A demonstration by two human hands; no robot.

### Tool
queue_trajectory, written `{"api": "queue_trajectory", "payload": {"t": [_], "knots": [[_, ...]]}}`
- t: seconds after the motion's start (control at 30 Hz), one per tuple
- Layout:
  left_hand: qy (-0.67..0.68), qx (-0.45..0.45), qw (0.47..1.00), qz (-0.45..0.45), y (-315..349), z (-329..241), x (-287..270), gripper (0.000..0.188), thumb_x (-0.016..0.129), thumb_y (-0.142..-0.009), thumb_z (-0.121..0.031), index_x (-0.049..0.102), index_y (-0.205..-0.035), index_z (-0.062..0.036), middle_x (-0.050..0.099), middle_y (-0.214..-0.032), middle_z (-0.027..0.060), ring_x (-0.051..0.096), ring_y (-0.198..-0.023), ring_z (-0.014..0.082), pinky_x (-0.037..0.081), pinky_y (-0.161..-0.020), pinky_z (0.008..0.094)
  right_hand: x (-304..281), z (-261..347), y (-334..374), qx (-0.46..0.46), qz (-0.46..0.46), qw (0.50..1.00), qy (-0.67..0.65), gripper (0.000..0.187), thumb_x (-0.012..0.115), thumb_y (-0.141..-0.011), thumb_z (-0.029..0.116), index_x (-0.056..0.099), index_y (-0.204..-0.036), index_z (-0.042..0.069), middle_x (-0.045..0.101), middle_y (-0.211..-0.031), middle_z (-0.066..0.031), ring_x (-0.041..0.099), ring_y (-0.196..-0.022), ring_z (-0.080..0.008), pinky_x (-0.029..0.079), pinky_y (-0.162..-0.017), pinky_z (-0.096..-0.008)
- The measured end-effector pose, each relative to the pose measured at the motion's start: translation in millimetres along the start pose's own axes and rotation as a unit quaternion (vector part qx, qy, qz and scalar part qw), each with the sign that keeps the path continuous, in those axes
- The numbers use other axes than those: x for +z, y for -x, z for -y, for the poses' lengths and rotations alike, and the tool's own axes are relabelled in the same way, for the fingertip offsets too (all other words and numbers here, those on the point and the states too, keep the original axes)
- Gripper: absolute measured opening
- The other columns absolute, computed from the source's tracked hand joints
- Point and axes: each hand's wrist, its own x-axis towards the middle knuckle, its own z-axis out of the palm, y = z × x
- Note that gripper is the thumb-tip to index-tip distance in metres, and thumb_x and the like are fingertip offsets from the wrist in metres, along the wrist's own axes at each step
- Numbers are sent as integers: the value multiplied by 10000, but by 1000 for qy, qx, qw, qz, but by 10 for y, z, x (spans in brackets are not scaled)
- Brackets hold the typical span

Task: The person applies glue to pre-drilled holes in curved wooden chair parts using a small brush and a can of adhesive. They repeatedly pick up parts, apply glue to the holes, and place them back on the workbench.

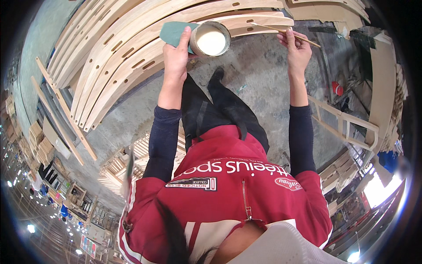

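Note:
My left hand (pixel 175 60) is closed around a round cup (pixel 227 39) with a stained rim. White liquid (pixel 211 42) stands inside it. A flat green piece (pixel 172 32) is under the thumb, against the cup's left side; I cannot tell its material. Between the fingers of my right hand (pixel 297 53) is a thin wooden brush (pixel 303 39), pointing left. Its whitish tip is over the end of a curved pale wooden slat (pixel 268 20), close to a slot; whether they touch is unclear.
Several curved slotted wooden slats (pixel 103 66) lie side by side from far middle to left. Long wooden strips (pixel 66 108) stand at the left. A wooden frame (pixel 345 119) and a red object (pixel 337 88) are at the right, above the concrete floor (pixel 259 83).

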Motion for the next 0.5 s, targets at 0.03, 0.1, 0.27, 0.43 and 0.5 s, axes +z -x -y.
{"api": "queue_trajectory", "payload": {"t": [0.03, 0.1, 0.27, 0.43, 0.5], "knots": [[0, 4, 1000, -1, 4, 6, -17, 336, 627, -967, -294, 634, -1128, 1, 685, -1052, 104, 699, -885, 184, 636, -655, 359, 22, -27, -12, 1, -4, 1000, -1, 193, 634, -966, 118, 570, -1033, -51, 703, -939, -177, 720, -824, -207, 600, -722, -283], [-11, -2, 1000, 1, -5, 34, -68, 344, 623, -968, -305, 629, -1137, -5, 685, -1052, 103, 699, -890, 183, 633, -658, 359, 57, -69, -27, 4, -13, 1000, -4, 194, 635, -965, 115, 565, -1031, -53, 702, -936, -181, 721, -824, -208, 602, -720, -285], [1, 13, 1000, -20, 17, 81, -84, 344, 629, -966, -328, 697, -1109, -23, 700, -962, 77, 679, -766, 141, 580, -531, 278, 74, -164, -66, 0, -9, 1000, -3, 200, 636, -964, 114, 556, -1028, -58, 701, -927, -184, 722, -811, -207, 605, -726, -286], [7, 5, 1000, -22, 55, 75, -116, 345, 632, -964, -326, 691, -1109, -18, 699, -970, 79, 684, -783, 147, 586, -534, 285, 90, -138, -84, -15, -13, 1000, -6, 205, 632, -967, 121, 561, -1039, -58, 701, -931, -183, 722, -827, -212, 606, -730, -292], [-1, -5, 1000, -8, 60, 64, -135, 361, 622, -968, -334, 636, -1143, -18, 689, -1008, 86, 694, -836, 161, 605, -603, 325, 108, -129, -79, -11, -7, 1000, -10, 216, 620, -976, 133, 572, -1065, -58, 698, -967, -185, 719, -863, -220, 610, -757, -303]]}}
